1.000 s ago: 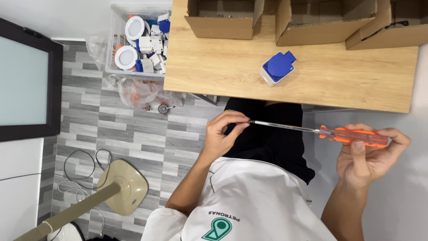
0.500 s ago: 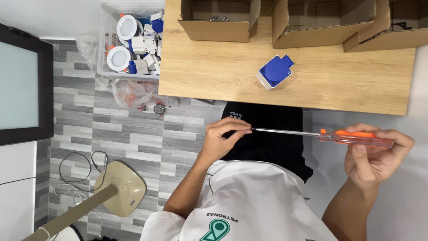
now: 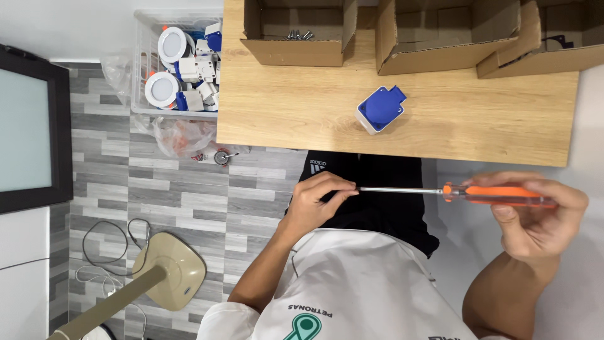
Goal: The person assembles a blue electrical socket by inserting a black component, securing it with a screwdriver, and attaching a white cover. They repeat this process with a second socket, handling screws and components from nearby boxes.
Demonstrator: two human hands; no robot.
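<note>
Screwdriver (image 3: 465, 192) is what I see in play: a long, thin metal shaft running level from left to right, ending in a translucent orange handle with a darker band where shaft meets grip. It hangs in the air over my lap, nearer to me than the bench (image 3: 453, 119) and not touching it.

My right hand (image 3: 535, 217) is clenched around the orange handle, fingers curled over the top and thumb tucked beneath. My left hand (image 3: 318, 204) is at the other end, its fingertips (image 3: 345, 187) pinched together right at the tip of the shaft; whether something small sits between them I cannot tell, as the fingers cover the spot.

On the bench, beyond the shaft, lies a blue-and-white socket block (image 3: 379, 109), its blue face turned up, well apart from both hands. Along the far edge of the bench stand three open cardboard boxes; the left box (image 3: 296, 31) shows a few small metal screws (image 3: 299, 35) inside, the middle box (image 3: 434, 34) and the right box (image 3: 535, 38) I cannot see into properly.

To the left, on the grey tiled floor (image 3: 126, 189), a clear plastic crate (image 3: 179, 63) holds white round parts and more blue-and-white pieces. Near to me on the left stands a beige lamp base (image 3: 176, 277) with a cable looped beside it.
</note>
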